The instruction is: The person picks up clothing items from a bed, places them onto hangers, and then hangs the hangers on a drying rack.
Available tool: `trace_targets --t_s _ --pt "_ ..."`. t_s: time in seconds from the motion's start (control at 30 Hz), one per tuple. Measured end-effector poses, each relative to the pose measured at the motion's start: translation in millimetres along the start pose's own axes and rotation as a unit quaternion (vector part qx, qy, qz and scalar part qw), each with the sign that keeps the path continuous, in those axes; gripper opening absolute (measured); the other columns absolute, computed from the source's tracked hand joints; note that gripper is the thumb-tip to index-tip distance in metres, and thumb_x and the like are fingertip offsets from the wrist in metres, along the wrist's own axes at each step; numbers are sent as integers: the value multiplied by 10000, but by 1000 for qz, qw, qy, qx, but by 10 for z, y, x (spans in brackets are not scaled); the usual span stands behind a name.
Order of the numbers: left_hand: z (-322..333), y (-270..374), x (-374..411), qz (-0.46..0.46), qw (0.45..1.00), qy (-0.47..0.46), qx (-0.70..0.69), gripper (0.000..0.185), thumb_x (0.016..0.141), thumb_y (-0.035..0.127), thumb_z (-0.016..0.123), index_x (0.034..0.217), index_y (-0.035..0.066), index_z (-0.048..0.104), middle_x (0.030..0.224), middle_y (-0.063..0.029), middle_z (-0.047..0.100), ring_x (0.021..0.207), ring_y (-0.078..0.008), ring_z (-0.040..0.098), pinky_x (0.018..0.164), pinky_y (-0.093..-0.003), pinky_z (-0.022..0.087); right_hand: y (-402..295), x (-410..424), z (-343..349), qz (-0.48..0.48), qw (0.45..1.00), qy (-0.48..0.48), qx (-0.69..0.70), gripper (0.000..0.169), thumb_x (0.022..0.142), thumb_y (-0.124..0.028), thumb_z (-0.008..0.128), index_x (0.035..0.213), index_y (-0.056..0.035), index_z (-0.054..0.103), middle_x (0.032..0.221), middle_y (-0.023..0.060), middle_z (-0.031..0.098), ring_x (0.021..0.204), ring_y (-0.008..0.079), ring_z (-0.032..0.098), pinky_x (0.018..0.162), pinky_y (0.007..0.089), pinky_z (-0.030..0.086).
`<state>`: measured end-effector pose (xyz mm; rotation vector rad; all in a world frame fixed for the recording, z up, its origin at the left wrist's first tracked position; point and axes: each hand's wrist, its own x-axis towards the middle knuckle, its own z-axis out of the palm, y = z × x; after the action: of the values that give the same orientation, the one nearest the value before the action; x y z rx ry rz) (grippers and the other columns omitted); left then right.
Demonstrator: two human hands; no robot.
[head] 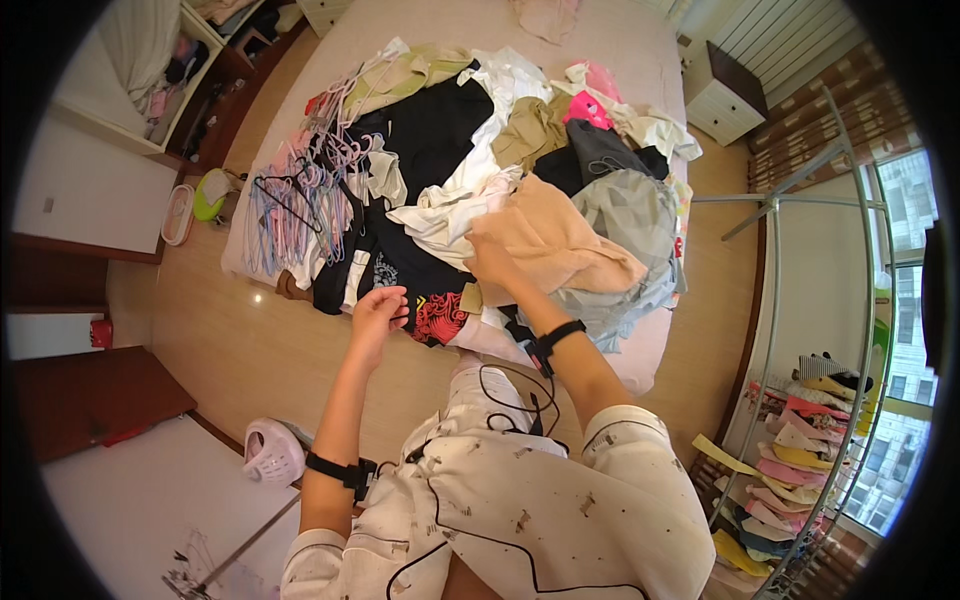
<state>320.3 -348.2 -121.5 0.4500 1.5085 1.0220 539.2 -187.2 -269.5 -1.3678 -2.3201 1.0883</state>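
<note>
My right hand point(491, 259) rests at the left edge of a peach cloth point(562, 232), beside a crumpled cream garment point(442, 221). Whether its fingers grip any fabric cannot be made out. My left hand point(379, 319), fingers curled, is over the near edge of the pile, close to a black garment with a red print point(439, 319). Something dark shows at its fingertips, too small to identify. A sheer grey garment point(630, 217) lies to the right of the peach cloth. Many thin plastic clothes hangers point(300, 210) are heaped on the pile's left side.
The pile lies on a bed with a pale pink sheet point(427, 22). A metal clothes rack point(776, 300) with hung clothes stands at right, by the window. A white nightstand point(724, 97) is beyond the bed. A pink plastic basket point(274, 454) sits at lower left.
</note>
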Motion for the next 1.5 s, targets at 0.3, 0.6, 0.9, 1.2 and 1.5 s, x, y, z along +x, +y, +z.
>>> trace_targets --t_s 0.3,0.6,0.9,1.2,1.5 --pt "-373 350 982 -56 998 35 14 196 997 133 575 1151 48 663 1000 -17 672 865 -98 637 767 -252 542 -34 1520 294 97 969 -23 -227 810 809 -261 755 1511 -353 360 1448 80 485 1400 348 358 1086 761 212" --pt "-704 219 1238 -106 993 52 -4 191 992 125 570 1137 47 667 1006 -20 671 857 -92 632 754 -238 525 1761 693 1107 78 882 -304 -351 231 823 -237 682 1033 -180 759 1009 65 748 964 273 710 873 460 534" --pt "-675 266 1535 -120 992 17 22 207 1003 144 566 1169 56 652 1013 -11 670 875 -101 634 791 -268 538 1146 971 714 181 883 -308 -304 326 815 -307 664 1087 -144 737 1200 113 683 1143 314 627 932 478 513" --pt "-752 366 1968 -116 992 -38 19 189 1000 122 551 1133 48 663 972 -10 662 832 -83 633 736 -238 541 364 1432 241 220 974 -9 -61 552 839 -318 691 1320 -73 574 1253 205 585 1177 418 538 1004 504 452" --pt "-1212 716 2779 -96 989 -90 74 195 1011 168 564 1137 52 658 960 -13 660 825 -106 638 733 -260 541 -190 2542 -193 182 963 187 -64 768 786 -334 763 1461 -161 439 1492 246 382 1318 461 422 1061 536 405"
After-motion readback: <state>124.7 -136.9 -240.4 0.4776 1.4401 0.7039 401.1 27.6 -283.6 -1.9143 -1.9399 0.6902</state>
